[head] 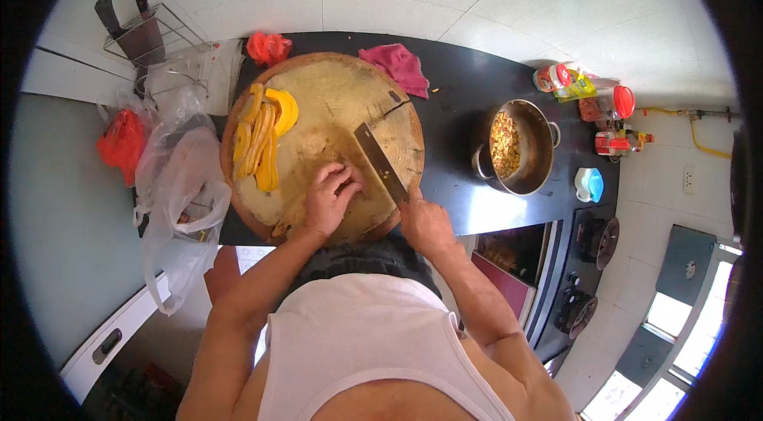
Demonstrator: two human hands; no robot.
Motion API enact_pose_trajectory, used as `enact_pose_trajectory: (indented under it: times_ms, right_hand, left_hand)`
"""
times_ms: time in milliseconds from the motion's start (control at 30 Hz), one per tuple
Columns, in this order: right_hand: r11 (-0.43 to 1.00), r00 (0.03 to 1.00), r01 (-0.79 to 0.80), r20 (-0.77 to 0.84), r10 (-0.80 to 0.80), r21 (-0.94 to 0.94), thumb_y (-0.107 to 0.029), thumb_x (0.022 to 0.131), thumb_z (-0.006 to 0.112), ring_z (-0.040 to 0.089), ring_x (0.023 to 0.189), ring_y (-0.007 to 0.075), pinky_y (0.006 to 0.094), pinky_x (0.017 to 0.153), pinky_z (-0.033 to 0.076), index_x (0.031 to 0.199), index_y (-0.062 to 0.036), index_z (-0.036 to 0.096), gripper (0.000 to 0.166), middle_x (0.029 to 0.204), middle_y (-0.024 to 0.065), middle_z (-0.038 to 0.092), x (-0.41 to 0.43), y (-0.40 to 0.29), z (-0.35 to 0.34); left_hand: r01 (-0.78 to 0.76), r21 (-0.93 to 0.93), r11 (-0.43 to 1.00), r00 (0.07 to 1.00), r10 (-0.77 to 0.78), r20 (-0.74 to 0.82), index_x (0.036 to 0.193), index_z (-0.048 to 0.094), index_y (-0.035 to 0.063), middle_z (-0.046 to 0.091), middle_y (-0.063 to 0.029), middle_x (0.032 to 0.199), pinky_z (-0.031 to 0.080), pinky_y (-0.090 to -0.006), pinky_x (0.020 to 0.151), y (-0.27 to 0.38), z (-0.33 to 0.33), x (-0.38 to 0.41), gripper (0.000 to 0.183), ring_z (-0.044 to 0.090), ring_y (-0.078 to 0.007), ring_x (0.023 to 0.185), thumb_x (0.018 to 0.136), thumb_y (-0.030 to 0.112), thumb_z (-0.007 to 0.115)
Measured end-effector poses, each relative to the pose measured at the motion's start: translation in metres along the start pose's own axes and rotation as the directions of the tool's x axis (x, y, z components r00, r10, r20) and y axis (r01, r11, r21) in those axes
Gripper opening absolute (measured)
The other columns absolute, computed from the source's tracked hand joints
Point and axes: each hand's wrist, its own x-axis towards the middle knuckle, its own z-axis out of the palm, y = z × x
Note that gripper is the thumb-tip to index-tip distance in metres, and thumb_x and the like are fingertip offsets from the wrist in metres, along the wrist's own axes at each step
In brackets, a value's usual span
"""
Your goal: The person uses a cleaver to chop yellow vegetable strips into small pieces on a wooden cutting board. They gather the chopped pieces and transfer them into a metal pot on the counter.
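Note:
My right hand point(426, 221) is closed around the handle of a Chinese cleaver point(381, 163). The blade lies over the right half of a thick round wooden chopping board point(334, 87), its far end pointing away and to the left. Left of the blade, my left hand point(334, 197) rests at the near middle of the board. Its fingers are bent and its thumb stands apart, with nothing visible in the grasp. Long slices of yellow-orange squash point(259, 138), apparently pumpkin, are heaped at the board's left side. A few tiny bits cling to the blade.
Right of the board stands a steel pot point(539, 146) with diced food inside. Jars point(608, 104) and a blue-lidded container point(589, 185) sit beyond it, near a gas hob point(581, 272). A pink cloth point(396, 66) touches the board's far edge. Plastic bags point(185, 194) hang left, below a knife rack point(173, 27).

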Motion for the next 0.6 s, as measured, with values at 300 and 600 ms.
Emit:
enact_pose_trajectory:
  times_ms: [300, 600]
  right_hand:
    - [1.0, 1.0, 0.009, 0.022, -0.01, 0.011, -0.024, 0.105, 0.057, 0.07, 0.081, 0.0534, 0.0629, 0.076, 0.055, 0.113, -0.0004, 0.051, 0.026, 0.082, 0.0332, 0.07, -0.023, -0.024, -0.014]
    - [0.998, 0.996, -0.019, 0.087, 0.024, -0.058, -0.022, 0.105, 0.058, 0.071, 0.081, 0.0524, 0.0618, 0.076, 0.056, 0.113, 0.0007, 0.051, 0.026, 0.081, 0.0325, 0.071, -0.023, -0.031, -0.019]
  left_hand:
    - [0.086, -0.028, 0.996, 0.996, -0.085, 0.015, 0.114, 0.078, 0.0019, 0.071, -0.0133, 0.115, 0.059, -0.0377, 0.087, 0.002, -0.001, 0.0, 0.034, 0.072, -0.0308, 0.101, 0.084, 0.016, 0.087]
    - [0.109, -0.044, 0.993, 0.993, -0.108, 0.041, 0.112, 0.079, 0.0001, 0.071, -0.0119, 0.117, 0.059, -0.0367, 0.089, 0.002, -0.003, 0.002, 0.034, 0.072, -0.0281, 0.102, 0.083, 0.017, 0.088]
